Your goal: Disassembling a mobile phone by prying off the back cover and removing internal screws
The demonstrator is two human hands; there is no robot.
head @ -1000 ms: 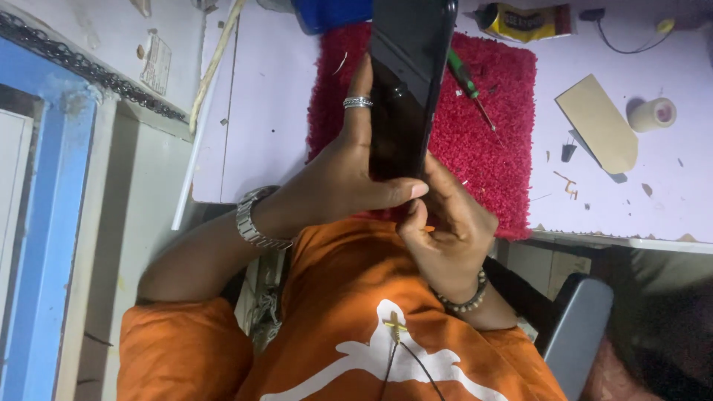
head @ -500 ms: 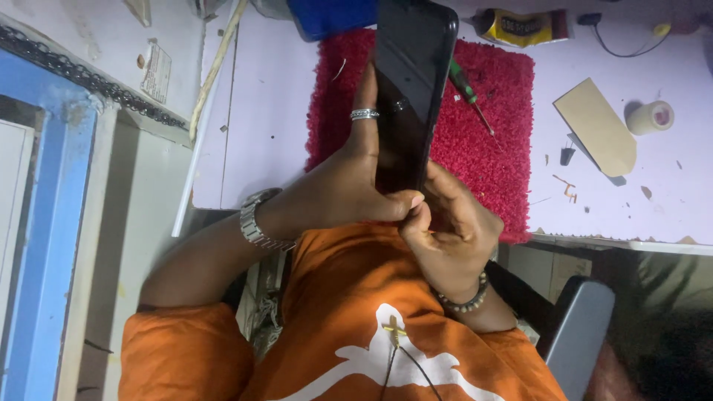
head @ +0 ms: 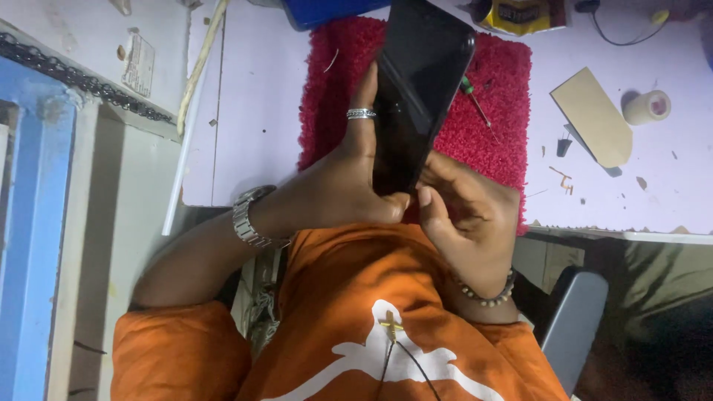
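Observation:
A black smartphone (head: pixel 420 89) is held up on end over a red shaggy mat (head: pixel 494 134) on a pale lilac table (head: pixel 245 126). My left hand (head: pixel 338 186), with a silver ring and a metal watch, grips the phone along its left edge and lower end. My right hand (head: pixel 468 215), with a bead bracelet, is curled against the phone's lower right edge, thumb and fingertips touching it. Whether it holds anything small cannot be seen.
A green-handled screwdriver (head: pixel 475 100) lies on the mat behind the phone. On the table at the right are a tan card piece (head: pixel 590 115), a tape roll (head: pixel 648 106) and small scraps. A yellow item (head: pixel 520 15) and a blue box (head: pixel 327 11) sit at the back. A grey chair arm (head: pixel 572 327) is lower right.
The phone has tilted a little to the right in my left hand. My right hand's fingers have shifted from under the phone's lower end to its lower right edge.

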